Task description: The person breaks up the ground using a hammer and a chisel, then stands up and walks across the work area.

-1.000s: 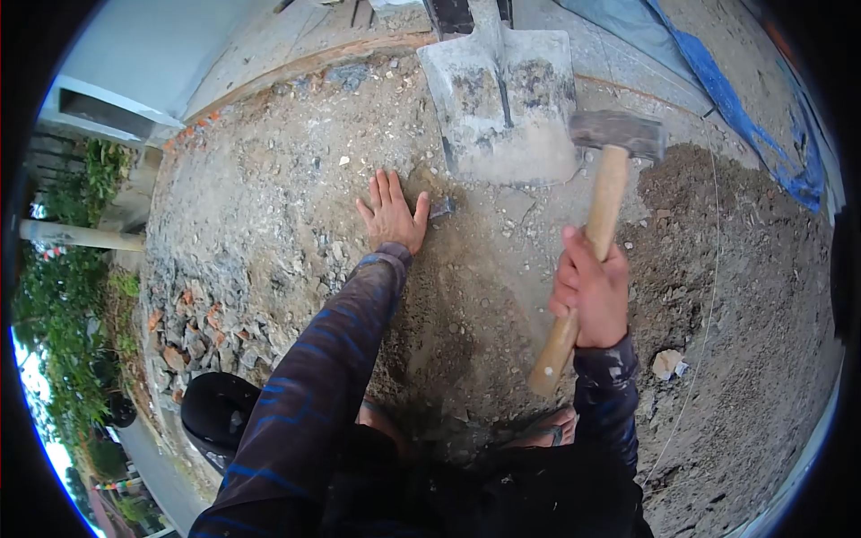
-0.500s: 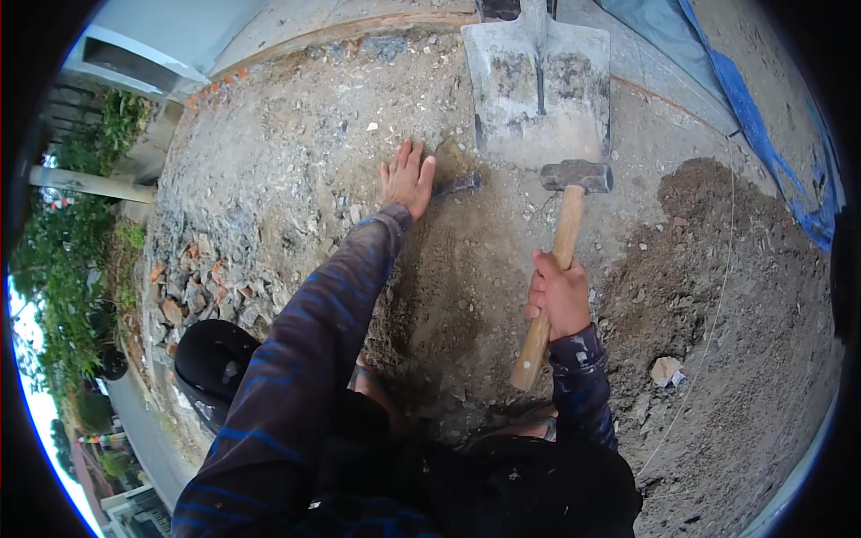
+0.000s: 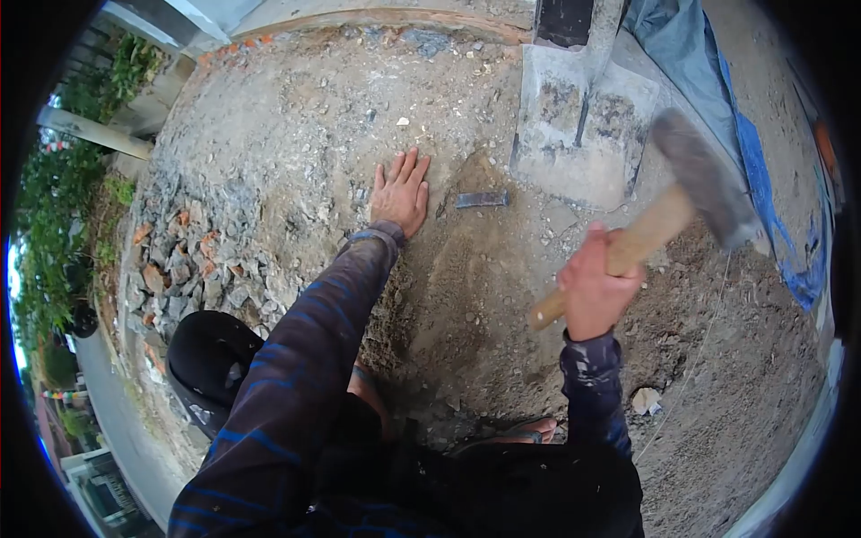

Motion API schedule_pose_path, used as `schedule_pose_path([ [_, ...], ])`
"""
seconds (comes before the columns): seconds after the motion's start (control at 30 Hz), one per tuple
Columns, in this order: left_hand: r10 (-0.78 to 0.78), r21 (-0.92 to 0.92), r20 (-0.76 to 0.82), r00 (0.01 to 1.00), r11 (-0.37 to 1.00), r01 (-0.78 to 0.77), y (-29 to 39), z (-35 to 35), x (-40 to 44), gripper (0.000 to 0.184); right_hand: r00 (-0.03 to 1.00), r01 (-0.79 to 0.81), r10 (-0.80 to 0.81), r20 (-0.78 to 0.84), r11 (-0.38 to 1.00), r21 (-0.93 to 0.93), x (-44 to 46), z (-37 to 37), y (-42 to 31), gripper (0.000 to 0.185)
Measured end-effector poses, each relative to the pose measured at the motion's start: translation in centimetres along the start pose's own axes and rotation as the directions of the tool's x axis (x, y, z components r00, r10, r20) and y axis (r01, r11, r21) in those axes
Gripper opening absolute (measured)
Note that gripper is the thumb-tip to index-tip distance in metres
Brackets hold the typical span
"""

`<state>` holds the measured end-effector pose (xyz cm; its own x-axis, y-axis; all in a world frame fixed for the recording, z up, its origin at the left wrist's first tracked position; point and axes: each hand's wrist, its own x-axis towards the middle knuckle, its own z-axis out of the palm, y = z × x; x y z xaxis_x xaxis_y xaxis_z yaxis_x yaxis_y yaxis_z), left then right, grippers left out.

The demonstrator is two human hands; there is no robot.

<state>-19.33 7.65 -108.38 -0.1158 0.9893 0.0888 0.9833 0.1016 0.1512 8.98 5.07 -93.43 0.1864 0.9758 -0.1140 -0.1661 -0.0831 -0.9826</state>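
Swung closer to the camera since the earlier frame, the hammer (image 3: 664, 229) now slants with its blurred metal head at the upper right; the flat metal piece (image 3: 482, 199) now lies a little farther from the left hand (image 3: 401, 195).

Nearest are the person's dark clothes (image 3: 529, 493), with a sandaled foot (image 3: 538, 430) showing on the ground at their edge. Long dark sleeves, the left one (image 3: 305, 341) streaked with blue, lead out to two bare hands.

The right hand (image 3: 596, 287) is closed firmly around the hammer's wooden handle, whose butt end sticks out to the lower left. The left hand is open and empty, palm down on the rough ground (image 3: 466, 296), its fingers extended and slightly apart. The metal piece lies on the dirt between the left hand and the shovel, touching neither hand.

To the right of the foot is a pale stone (image 3: 646, 401), near a thin string (image 3: 686, 377). To the left lies a heap of broken gray and reddish rubble (image 3: 193, 269).

Farther off, the shovel (image 3: 574, 134) rests blade toward the person, its worn gray metal smeared with dirt. Beyond its right side is a blue and gray tarp (image 3: 682, 54). At the far left, a pale pole (image 3: 94, 133) crosses in front of green plants (image 3: 54, 206).
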Motion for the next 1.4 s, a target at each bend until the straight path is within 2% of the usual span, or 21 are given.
schedule_pose_path([
  [0.03,0.002,0.020,0.012,1.000,1.000,-0.002,0.0,-0.1,0.0,0.050,0.981,0.007,0.077,0.178,0.902,-0.432,0.1,-1.0,6.0,0.031],
  [0.07,0.017,0.007,0.006,1.000,1.000,-0.017,0.2,0.0,-0.6,0.050,0.869,-0.118,0.367,0.333,0.806,-0.580,0.6,-1.7,10.5,0.031],
  [0.17,0.019,0.009,-0.025,1.000,1.000,-0.019,-0.4,0.2,0.0,0.051,0.851,-0.052,0.289,0.438,0.877,-0.477,1.1,0.0,3.3,0.034],
  [0.23,0.026,-0.022,0.013,1.000,0.999,-0.026,-0.3,0.7,-2.4,0.051,0.842,-0.114,0.306,0.445,0.906,-0.408,0.8,0.9,-3.6,0.034],
  [0.33,0.010,-0.043,-0.056,0.998,0.999,-0.013,0.0,-0.3,-0.3,0.052,0.908,-0.001,0.118,0.403,0.961,-0.278,0.0,1.9,-9.7,0.035],
  [0.4,0.019,-0.149,-0.102,0.995,0.988,-0.034,0.8,0.2,0.1,0.053,0.936,0.054,0.034,0.351,0.970,-0.236,-0.6,2.0,-9.1,0.034],
  [0.43,0.124,-0.231,-0.156,0.980,0.960,-0.159,1.7,-0.2,0.2,0.058,0.957,0.104,-0.044,0.286,0.975,-0.198,-0.9,1.8,-8.3,0.034],
  [0.47,0.119,-0.236,-0.154,0.981,0.960,-0.153,3.1,-0.1,0.3,0.058,0.962,0.144,-0.081,0.259,0.961,-0.237,-1.1,1.2,-5.6,0.033],
  [0.53,0.333,-0.155,-0.160,0.929,0.921,-0.357,5.3,0.5,-0.5,0.066,0.952,0.207,-0.094,0.290,0.898,-0.389,-0.6,-0.9,3.7,0.030],
  [0.6,0.323,-0.094,-0.086,0.943,0.939,-0.330,6.2,0.9,-2.4,0.070,0.939,0.241,-0.072,0.335,0.834,-0.496,-1.0,-2.6,7.0,0.027],
  [0.67,0.314,-0.009,-0.057,0.948,0.949,-0.315,6.6,0.4,0.1,0.075,0.868,-0.291,0.439,0.234,0.830,-0.475,-0.4,-1.4,5.2,0.024],
  [0.8,0.321,0.067,-0.041,0.946,0.946,-0.318,7.0,0.5,-0.2,0.081,0.906,-0.169,0.299,0.299,0.904,-0.392,1.4,0.3,-6.1,0.022],
  [0.87,0.328,0.040,0.026,0.944,0.943,-0.329,6.7,1.0,-2.0,0.081,0.959,0.109,0.003,0.283,0.920,-0.378,0.3,0.9,-8.2,0.026],
  [0.9,0.323,0.029,0.018,0.946,0.946,-0.324,6.6,1.2,-2.0,0.081,0.955,0.108,0.009,0.297,0.921,-0.375,0.2,1.4,-7.8,0.026],
  [0.97,0.314,0.022,0.015,0.949,0.949,-0.315,6.6,1.4,-2.0,0.081,0.958,0.246,-0.181,0.224,0.918,-0.312,-0.4,1.9,-6.2,0.027],
  [1.03,0.323,0.005,0.004,0.946,0.946,-0.323,6.5,1.3,-2.0,0.082,0.941,0.324,-0.221,0.257,0.811,-0.487,-0.2,0.1,2.2,0.028],
  [1.1,0.327,0.019,0.012,0.945,0.945,-0.327,6.5,1.3,-2.3,0.082,0.898,0.039,0.321,0.300,0.622,-0.782,1.6,-3.9,11.1,0.024],
  [1.13,0.329,0.044,0.023,0.944,0.943,-0.330,6.3,1.1,-2.0,0.082,0.902,0.045,0.310,0.299,0.624,-0.780,1.4,-3.6,9.3,0.024],
  [1.2,0.312,0.077,-0.029,0.950,0.948,-0.309,6.0,0.1,0.5,0.082,0.849,-0.248,0.467,0.247,0.765,-0.594,1.8,-1.6,1.6,0.021],
  [1.33,0.333,0.055,0.022,0.943,0.941,-0.333,6.5,1.4,-1.9,0.081,0.918,-0.138,0.278,0.283,0.893,-0.429,0.2,0.6,-6.8,0.025],
  [1.4,0.330,0.094,0.038,0.943,0.938,-0.333,6.4,1.4,-1.6,0.081,0.957,0.140,-0.050,0.285,0.941,-0.307,0.0,1.1,-8.1,0.030],
])
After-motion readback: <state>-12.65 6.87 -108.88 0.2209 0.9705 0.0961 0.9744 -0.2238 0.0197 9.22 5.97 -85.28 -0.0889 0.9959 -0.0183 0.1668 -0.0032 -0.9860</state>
